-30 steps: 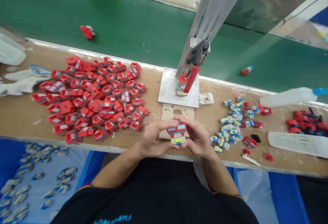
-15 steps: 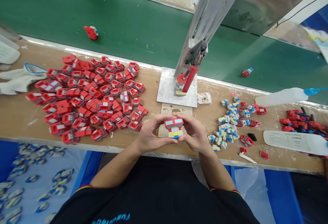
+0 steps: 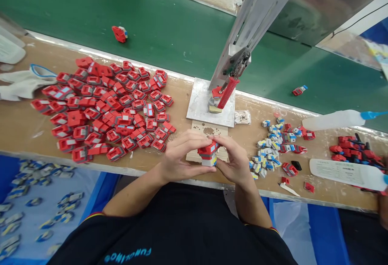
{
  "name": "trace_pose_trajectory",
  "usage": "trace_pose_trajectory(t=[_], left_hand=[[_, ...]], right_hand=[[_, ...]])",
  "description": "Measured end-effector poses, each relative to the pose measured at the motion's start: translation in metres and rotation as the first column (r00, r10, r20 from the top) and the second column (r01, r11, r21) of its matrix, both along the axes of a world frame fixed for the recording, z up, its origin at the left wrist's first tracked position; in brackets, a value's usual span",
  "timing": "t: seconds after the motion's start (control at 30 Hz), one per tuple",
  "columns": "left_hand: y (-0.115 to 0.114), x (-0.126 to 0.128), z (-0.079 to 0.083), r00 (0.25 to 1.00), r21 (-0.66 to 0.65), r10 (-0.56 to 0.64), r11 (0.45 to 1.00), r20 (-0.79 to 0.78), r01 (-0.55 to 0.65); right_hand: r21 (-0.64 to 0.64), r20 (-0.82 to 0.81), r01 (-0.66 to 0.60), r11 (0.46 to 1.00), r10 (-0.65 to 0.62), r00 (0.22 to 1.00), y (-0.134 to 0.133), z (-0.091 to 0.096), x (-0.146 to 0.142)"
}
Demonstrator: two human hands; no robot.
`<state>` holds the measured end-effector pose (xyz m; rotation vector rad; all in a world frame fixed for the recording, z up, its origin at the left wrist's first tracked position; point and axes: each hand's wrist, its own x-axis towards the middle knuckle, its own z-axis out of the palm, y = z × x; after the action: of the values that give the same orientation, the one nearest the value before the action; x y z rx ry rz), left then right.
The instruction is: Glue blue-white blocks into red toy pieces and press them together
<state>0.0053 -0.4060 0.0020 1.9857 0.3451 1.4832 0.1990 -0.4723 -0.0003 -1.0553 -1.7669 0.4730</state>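
In front of my body, a small toy torso (image 3: 208, 154), red above with a white, yellow and blue part below, is held between both hands. My left hand (image 3: 183, 156) grips it from the left, fingers over the top and thumb beneath. From the other side my right hand (image 3: 233, 159) closes on it with fingertips and thumb. Just beyond the hands stands a lever press with a red handle (image 3: 228, 93) on a metal base plate (image 3: 197, 103). A red and grey piece (image 3: 216, 102) sits under the press.
Many red toy pieces (image 3: 103, 115) lie heaped at the left beside a white glove (image 3: 28, 83). At the right are white, blue and yellow parts (image 3: 268, 147), a knife (image 3: 289, 189) and plastic bottles (image 3: 345, 172). A green conveyor belt (image 3: 169, 26) runs behind.
The toy torso has been turned between my hands; its light-blue windows faced me before, and now it shows a side. Both hands stay on it. The view has shifted slightly.
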Motion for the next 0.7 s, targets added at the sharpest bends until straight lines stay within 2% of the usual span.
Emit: trace_pose_trajectory(t=[0.07, 0.13, 0.2, 0.27, 0.33, 0.4, 0.47, 0.53, 0.6, 0.7], left_hand=[[0.006, -0.005, -0.001, 0.997, -0.001, 0.047, 0.999, -0.063, -0.047], [0.025, -0.014, -0.006, 0.982, -0.119, 0.106, 0.985, -0.156, -0.125], [0.056, -0.026, -0.014, 0.944, -0.299, 0.161, 0.921, -0.288, -0.248], [0.093, -0.035, -0.021, 0.875, -0.406, 0.154, 0.84, -0.459, -0.361], [0.125, -0.038, -0.025, 0.761, -0.374, 0.098, 0.826, -0.642, -0.422], [0.144, -0.036, -0.027, 0.627, -0.297, 0.035, 0.86, -0.778, -0.416], [0.15, -0.03, -0.029, 0.497, -0.195, 0.031, 0.898, -0.867, -0.395], [0.146, -0.024, -0.03, 0.391, -0.074, 0.095, 0.916, -0.916, -0.395], [0.139, -0.02, -0.032, 0.329, 0.023, 0.17, 0.914, -0.929, -0.406], [0.137, -0.019, -0.033, 0.337, 0.068, 0.231, 0.9, -0.913, -0.431]], right_hand=[[-0.005, 0.015, 0.043, 0.999, -0.043, 0.999, -0.002, 0.0, 0.003], [-0.002, -0.004, 0.103, 0.995, -0.103, 0.995, -0.004, 0.0, 0.013], [0.001, -0.06, 0.177, 0.984, -0.177, 0.982, -0.004, 0.002, 0.028], [-0.007, -0.109, 0.238, 0.971, -0.238, 0.965, -0.003, 0.006, 0.043], [-0.021, -0.11, 0.269, 0.963, -0.27, 0.957, 0.0, 0.01, 0.052], [-0.026, -0.075, 0.266, 0.964, -0.267, 0.961, 0.004, 0.014, 0.055], [-0.028, -0.028, 0.238, 0.971, -0.239, 0.971, 0.008, 0.016, 0.053], [-0.038, 0.023, 0.216, 0.976, -0.216, 0.976, 0.013, 0.018, 0.053], [-0.06, 0.072, 0.214, 0.975, -0.21, 0.975, 0.021, 0.018, 0.055], [-0.114, 0.134, 0.22, 0.969, -0.204, 0.97, 0.038, 0.018, 0.062]])
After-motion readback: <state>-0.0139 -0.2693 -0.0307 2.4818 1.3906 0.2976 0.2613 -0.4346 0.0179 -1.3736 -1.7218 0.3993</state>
